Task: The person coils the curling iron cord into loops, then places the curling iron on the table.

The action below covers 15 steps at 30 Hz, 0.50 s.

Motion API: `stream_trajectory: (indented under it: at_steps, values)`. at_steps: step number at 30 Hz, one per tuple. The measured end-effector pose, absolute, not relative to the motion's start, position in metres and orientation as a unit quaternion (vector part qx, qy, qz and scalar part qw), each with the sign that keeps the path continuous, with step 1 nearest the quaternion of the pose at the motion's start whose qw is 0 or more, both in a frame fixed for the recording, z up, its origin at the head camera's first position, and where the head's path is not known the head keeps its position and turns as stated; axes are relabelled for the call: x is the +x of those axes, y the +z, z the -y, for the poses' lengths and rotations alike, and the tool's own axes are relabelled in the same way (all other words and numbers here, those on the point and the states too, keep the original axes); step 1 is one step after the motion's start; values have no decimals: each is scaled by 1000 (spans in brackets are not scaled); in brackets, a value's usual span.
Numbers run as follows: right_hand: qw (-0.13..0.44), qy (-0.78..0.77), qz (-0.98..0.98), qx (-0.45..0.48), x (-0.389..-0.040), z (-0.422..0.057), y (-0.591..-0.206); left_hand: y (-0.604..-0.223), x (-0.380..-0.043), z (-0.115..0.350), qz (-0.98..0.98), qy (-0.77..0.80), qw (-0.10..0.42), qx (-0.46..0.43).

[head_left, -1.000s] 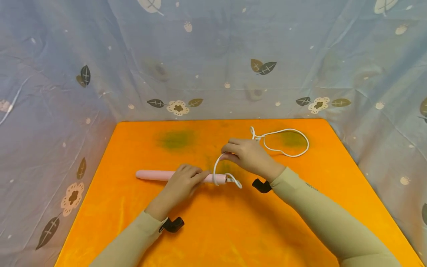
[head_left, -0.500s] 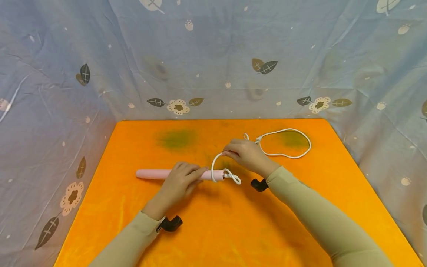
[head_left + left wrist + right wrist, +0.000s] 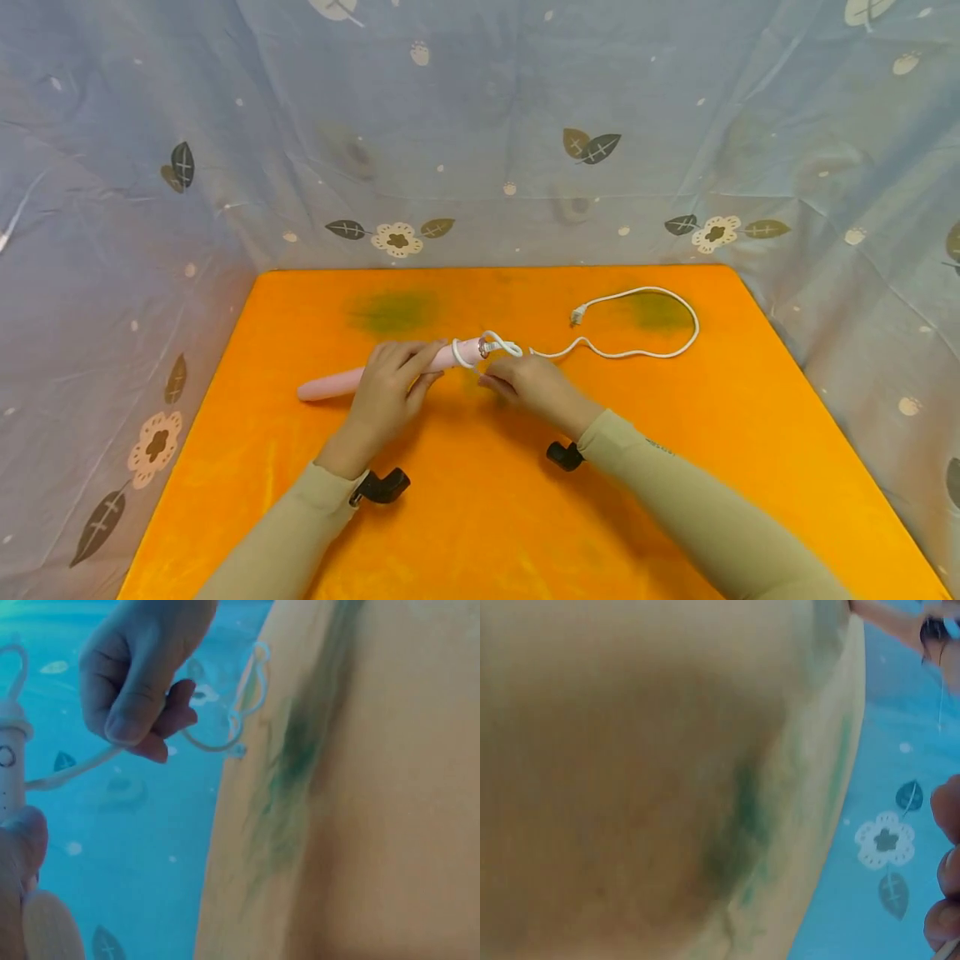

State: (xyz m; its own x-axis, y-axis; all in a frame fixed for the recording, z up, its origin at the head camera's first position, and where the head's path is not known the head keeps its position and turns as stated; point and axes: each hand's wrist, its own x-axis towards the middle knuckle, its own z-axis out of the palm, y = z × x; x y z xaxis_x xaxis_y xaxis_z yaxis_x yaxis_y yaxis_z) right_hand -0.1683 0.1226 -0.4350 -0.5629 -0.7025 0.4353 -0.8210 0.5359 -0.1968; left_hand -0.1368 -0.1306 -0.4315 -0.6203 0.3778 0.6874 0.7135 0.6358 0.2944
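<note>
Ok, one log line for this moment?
left hand: grips long pink cylindrical wand | right hand: pinches thin white cord | cord: crosses wand

Head view: middle of pink wand hidden under my left grip. White cord partly hidden inside my right grip, right of wand. Plug beyond wand, to its right; prongs too small to tell. My left sleeve and right sleeve, near side of wand, cut off by bottom edge; lettering on right one unreadably small. Left wrist view: wand cropped at left edge. Right wrist view: worktop blurred, my fingers cropped.
</note>
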Motion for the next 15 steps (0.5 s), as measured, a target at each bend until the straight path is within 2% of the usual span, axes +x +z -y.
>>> stream_trajectory:
  at_steps: [8, 15]
  values:
    - [217, 176, 829, 485, -150, -115, -433, -432, -143, 128, 856, -296, 313, -285]
    - [229, 176, 823, 489, -141, -122, -428, -434, -147, 126, 865, -285, 304, -279]
